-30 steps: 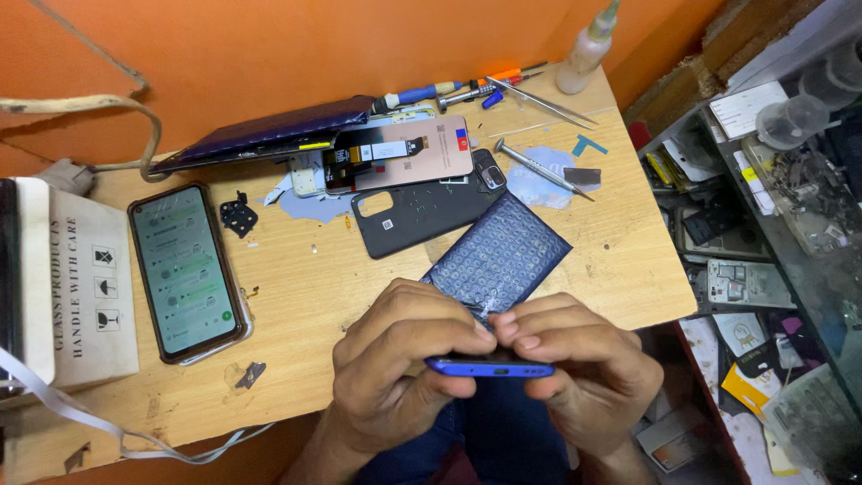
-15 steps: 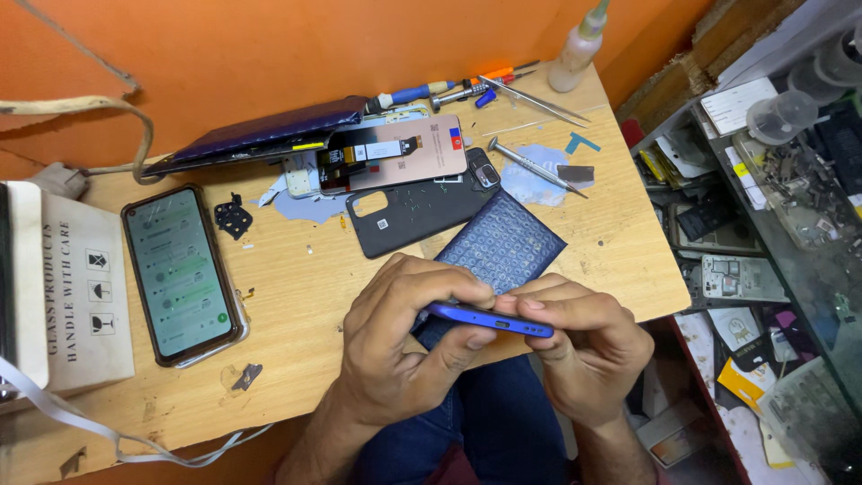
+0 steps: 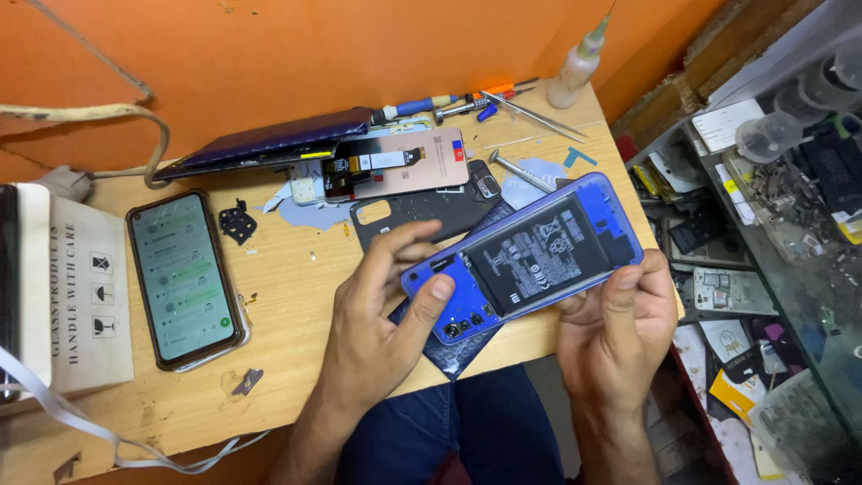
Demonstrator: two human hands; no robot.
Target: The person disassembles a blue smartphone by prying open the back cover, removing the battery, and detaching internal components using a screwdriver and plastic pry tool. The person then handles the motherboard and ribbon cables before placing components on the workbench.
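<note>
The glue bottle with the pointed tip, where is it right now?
In the head view, the glue bottle stands at the table's far right corner against the orange wall, just beyond the tweezers.

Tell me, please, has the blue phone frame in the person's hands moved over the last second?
Yes. The blue phone frame was held edge-on near the table's front edge; now it is turned open-side up, battery showing, raised toward the dark back cover on the wooden table.
</note>
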